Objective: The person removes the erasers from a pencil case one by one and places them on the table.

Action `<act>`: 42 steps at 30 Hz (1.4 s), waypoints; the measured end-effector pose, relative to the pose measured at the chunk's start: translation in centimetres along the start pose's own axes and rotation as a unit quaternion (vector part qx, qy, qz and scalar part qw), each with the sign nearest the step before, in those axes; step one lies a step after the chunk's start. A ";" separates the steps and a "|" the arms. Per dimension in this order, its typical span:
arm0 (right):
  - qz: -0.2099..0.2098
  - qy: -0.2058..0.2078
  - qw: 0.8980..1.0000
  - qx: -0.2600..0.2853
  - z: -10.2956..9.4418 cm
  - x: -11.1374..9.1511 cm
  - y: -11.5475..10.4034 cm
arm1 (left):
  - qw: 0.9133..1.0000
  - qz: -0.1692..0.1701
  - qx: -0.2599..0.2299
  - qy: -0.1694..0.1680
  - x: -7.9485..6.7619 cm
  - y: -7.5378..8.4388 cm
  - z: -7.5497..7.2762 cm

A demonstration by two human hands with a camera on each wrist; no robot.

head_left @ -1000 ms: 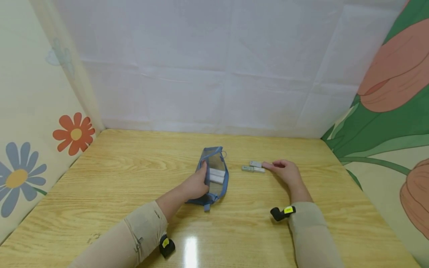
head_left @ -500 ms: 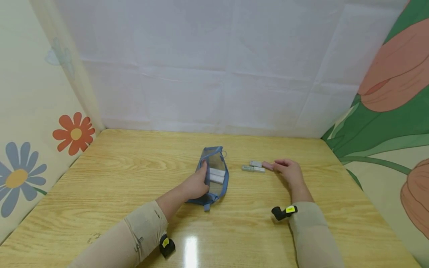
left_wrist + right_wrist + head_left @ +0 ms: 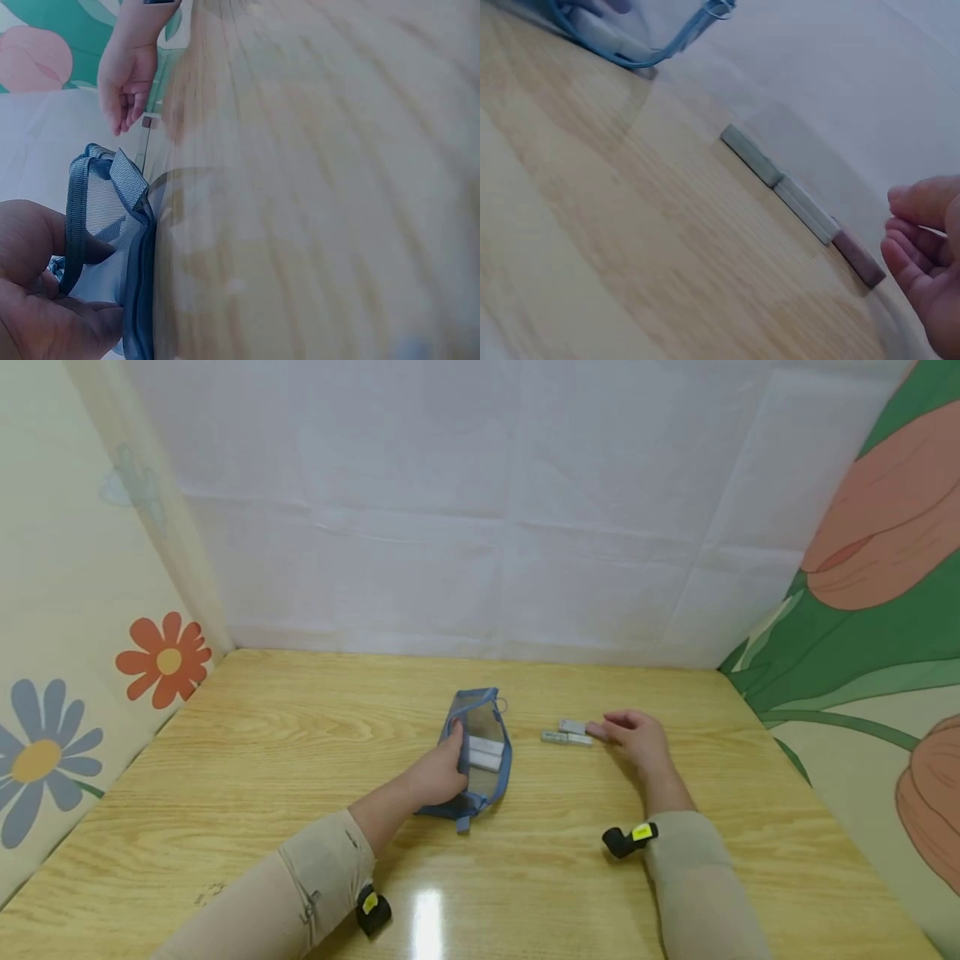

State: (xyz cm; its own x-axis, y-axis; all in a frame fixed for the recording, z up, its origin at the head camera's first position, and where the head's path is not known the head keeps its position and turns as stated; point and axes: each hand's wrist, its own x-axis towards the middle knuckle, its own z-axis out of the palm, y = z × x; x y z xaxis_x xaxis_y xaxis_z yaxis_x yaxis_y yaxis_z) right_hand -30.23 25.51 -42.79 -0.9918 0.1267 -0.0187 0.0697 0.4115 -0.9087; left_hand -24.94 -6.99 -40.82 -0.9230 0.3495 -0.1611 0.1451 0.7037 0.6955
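My left hand [image 3: 438, 772] grips the side of a blue mesh zipper pouch [image 3: 504, 777], thumb inside its open mouth. In the left wrist view the pouch's blue edge strap [image 3: 76, 217] runs between the fingers. Several white bars [image 3: 486, 753] lie inside. To the pouch's right, small bars lie close together on the table: a greenish one [image 3: 751, 155], a whitish one [image 3: 805, 208], a pink one [image 3: 858, 259] and a grey one [image 3: 572, 727]. Beside the pink bar my right hand [image 3: 639, 742] hovers with loosely bent fingers, holding nothing; whether a fingertip touches the bar I cannot tell.
The wooden table [image 3: 300, 718] reaches back to a white cloth backdrop [image 3: 480, 527]. Flower-painted panels [image 3: 67, 610] stand along the left and right sides. A black wrist camera [image 3: 372, 910] sits on the left sleeve, another [image 3: 630, 839] on the right.
My right hand shifted slightly right, off the pink bar, then came back left and a little up beside it. The left hand and the pouch have stayed in place.
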 end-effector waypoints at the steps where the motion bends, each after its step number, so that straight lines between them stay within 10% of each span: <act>1: -0.004 -0.003 1.000 0.008 0.3 -0.1 -0.3 | 1.000 0.000 0.000 0.000 0.0 0.0 0.0; 42: -0.136 -0.159 0.977 -0.042 10.7 -4.2 -4.3 | 1.000 0.011 0.005 0.002 0.4 -0.3 0.0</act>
State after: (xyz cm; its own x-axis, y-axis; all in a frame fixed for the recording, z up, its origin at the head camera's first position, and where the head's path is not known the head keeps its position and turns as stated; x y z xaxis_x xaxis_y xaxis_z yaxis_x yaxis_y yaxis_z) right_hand -27.48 13.59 -43.28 -0.9568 -0.2800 0.0782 -0.2065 0.4653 -0.8607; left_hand -25.34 -7.10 -41.12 -0.9209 0.3629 -0.1421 0.1700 0.7023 0.6913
